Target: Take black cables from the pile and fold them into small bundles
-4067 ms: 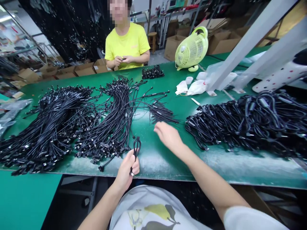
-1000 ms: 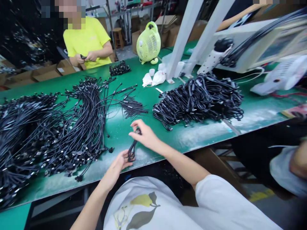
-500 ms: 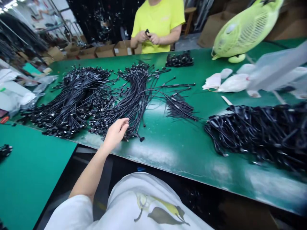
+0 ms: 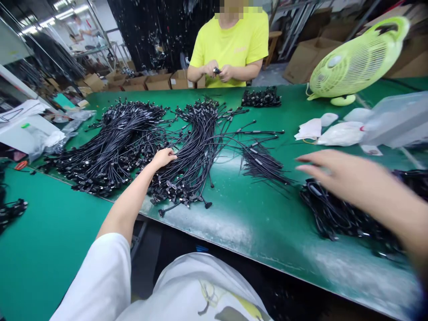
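Note:
My left hand [image 4: 163, 158] is at the left side of the middle pile of black cables [image 4: 197, 147], its fingers curled together; whatever they pinch among the strands is hidden. Small plug ends [image 4: 174, 189] cluster at the near end of this pile. Blurred by motion, my right hand [image 4: 344, 171] hovers above the bundled black cables [image 4: 321, 214] on the right, fingers stretched out and apart, with nothing seen in them. A larger heap of black cables [image 4: 110, 138] spreads to the left. Between my hands lies a small bunch of thin black strands [image 4: 262, 162].
Across the green table [image 4: 240, 218] a person in a yellow shirt [image 4: 230, 44] holds a small dark item. A green fan [image 4: 354, 58], white bags [image 4: 341, 133] and a clear plastic bin [image 4: 397, 120] stand at right. A stack of short cables [image 4: 261, 96] lies at the far edge.
My right hand has come into view over the right-hand bundles. My left hand has moved from the near plug ends farther up into the middle pile. The view has shifted slightly.

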Tool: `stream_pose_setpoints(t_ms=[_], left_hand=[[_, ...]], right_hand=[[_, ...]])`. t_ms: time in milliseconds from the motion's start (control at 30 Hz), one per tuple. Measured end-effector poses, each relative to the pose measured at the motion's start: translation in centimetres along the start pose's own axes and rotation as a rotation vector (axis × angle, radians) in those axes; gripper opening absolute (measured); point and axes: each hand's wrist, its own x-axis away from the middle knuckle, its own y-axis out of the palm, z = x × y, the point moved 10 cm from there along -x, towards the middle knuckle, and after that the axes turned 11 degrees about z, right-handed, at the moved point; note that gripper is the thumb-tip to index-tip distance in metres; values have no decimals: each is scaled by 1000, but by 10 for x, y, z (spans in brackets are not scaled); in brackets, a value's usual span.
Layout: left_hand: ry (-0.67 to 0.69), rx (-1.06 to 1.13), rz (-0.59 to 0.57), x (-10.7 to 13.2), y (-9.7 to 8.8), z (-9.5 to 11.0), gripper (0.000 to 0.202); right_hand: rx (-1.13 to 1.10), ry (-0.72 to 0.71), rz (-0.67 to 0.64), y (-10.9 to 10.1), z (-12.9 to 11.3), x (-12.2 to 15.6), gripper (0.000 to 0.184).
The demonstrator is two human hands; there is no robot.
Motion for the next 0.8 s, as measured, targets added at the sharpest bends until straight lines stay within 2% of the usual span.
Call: stream_pose_setpoints(t_ms=[100,133,200,267,367,467,533,633,700,800], left_hand=[[37,24,66,8,-13,0,26],[56,25,86,12,-16,1,28],[92,13,112,21,-20,3,28],[113,-20,116,28,-18,0,24],[131,-69,95,35,-14,-9,17],[172,-80,117,44,-24,-10,22],[196,-74,155,49,-39,-3,31],[206,-25,233,51,-69,12,39],[182,94,231,50,-85,18,37],[135,291,79,58,-88,22,31]], right_hand=[[-130,-265,-229,61,-90,-11,23],[-158,-331,-254,78,-122,-20,24],[-194,-427,-237,107,-182,-45,26],[-167,-480,-199,135,-231,-74,29],[-120,-503,-195,175,-280,-109,26],[-104,-524,-190,196,-297,-128,14],[-108,-525,-158,194,-293,-136,18],[-111,-462,-83,167,-266,-152,24],[-144,-363,19,130,-241,-167,31],[-332,-230,308,45,-213,-184,39]])
